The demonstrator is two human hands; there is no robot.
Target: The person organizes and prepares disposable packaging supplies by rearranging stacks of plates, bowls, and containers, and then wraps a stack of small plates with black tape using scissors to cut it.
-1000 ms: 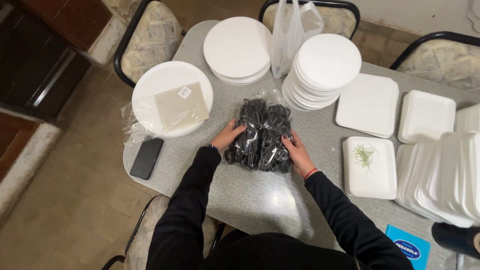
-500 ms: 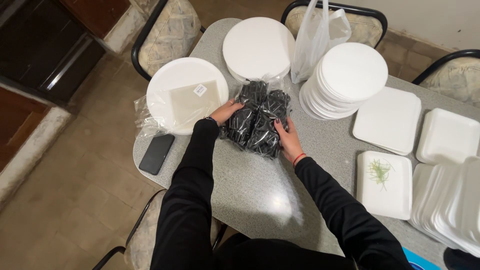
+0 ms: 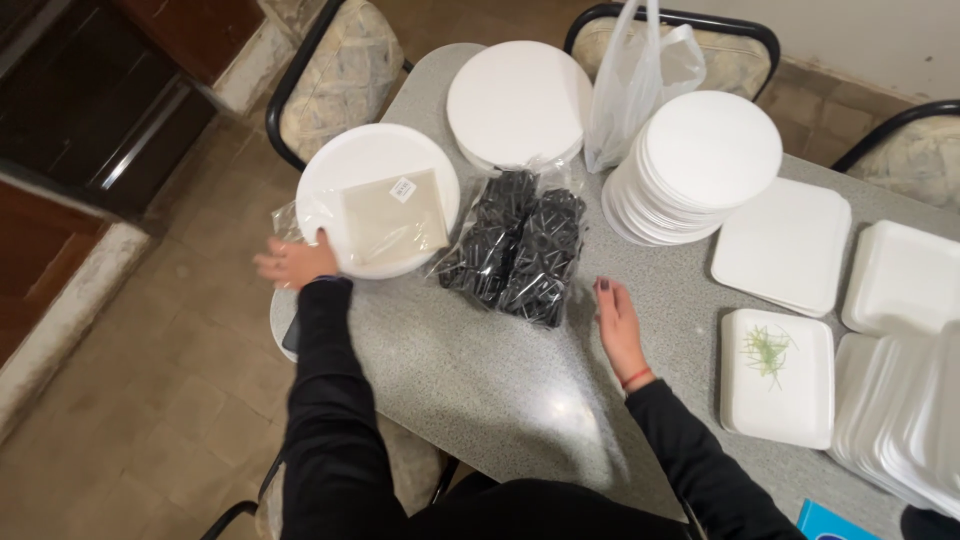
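1. The left hand point(image 3: 295, 262) lay at the near left edge of the grey table point(image 3: 500, 390), fingers spread wide, its thumb touching the rim of a wrapped stack of round white plates point(image 3: 377, 200); it gripped nothing.
2. The right hand point(image 3: 618, 325) rested flat on the table with fingers loosely open, holding nothing, just to the right of the packs of black cutlery point(image 3: 513, 248) and apart from them.
3. The cutlery packs, in clear wrap, lay side by side near the middle of the table, between the two hands, touched by neither.
4. A flat beige packet with a small white label point(image 3: 390, 214) sat on top of the wrapped plates.
5. Behind the cutlery lay a second stack of round plates point(image 3: 517, 103), and to its right a clear plastic bag point(image 3: 632, 85) stood upright.
6. A taller stack of round plates point(image 3: 700, 165) stood to the right of the bag.
7. Square foam trays point(image 3: 785, 245) covered the right end; one tray point(image 3: 778, 378) held a few green sprigs.
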